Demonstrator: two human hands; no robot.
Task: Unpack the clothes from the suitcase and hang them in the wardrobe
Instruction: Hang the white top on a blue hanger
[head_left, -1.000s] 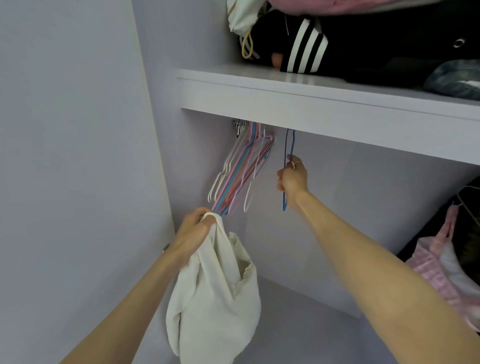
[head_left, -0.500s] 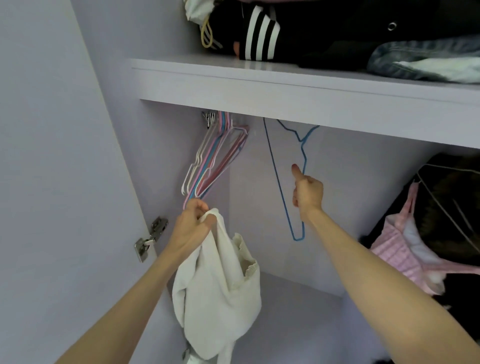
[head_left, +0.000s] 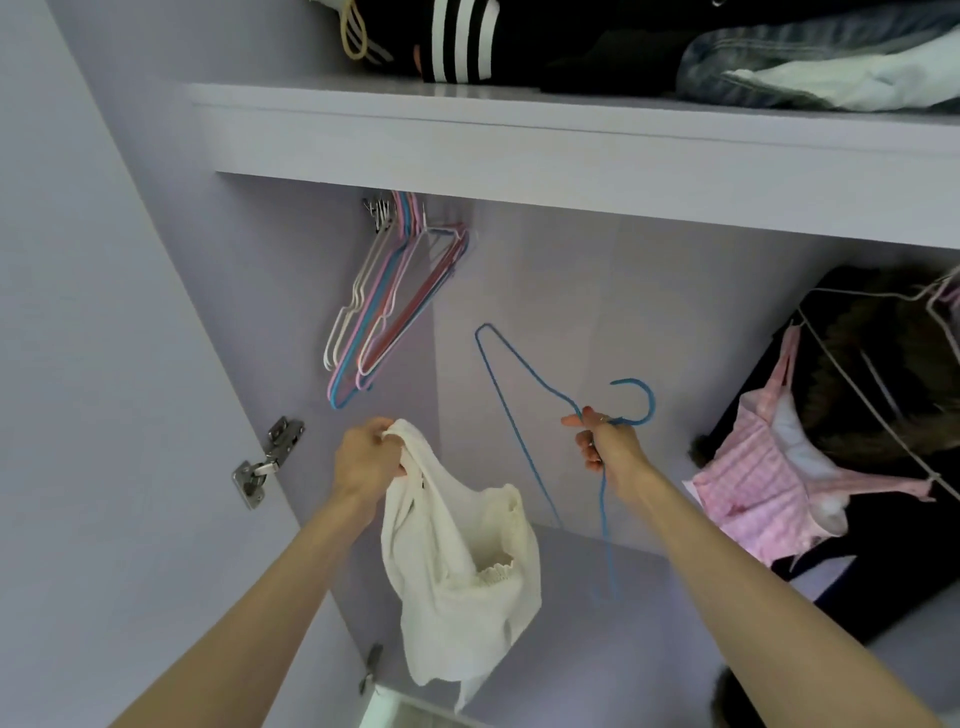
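At frame centre, left hand (head_left: 366, 460) grips the white garment (head_left: 457, 577); right hand (head_left: 605, 447) grips the blue hanger (head_left: 511, 452) at its neck. Risk: the limp fabric may slip off the thin wire during threading.

hands (head_left: 366, 457) 2 — blue hanger (head_left: 496, 395) 1 — white garment (head_left: 457, 571) 1

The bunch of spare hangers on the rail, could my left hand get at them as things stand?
Probably not yet. The hangers hang just above the left hand with nothing between, but that hand grips the white top, so it has no free fingers.
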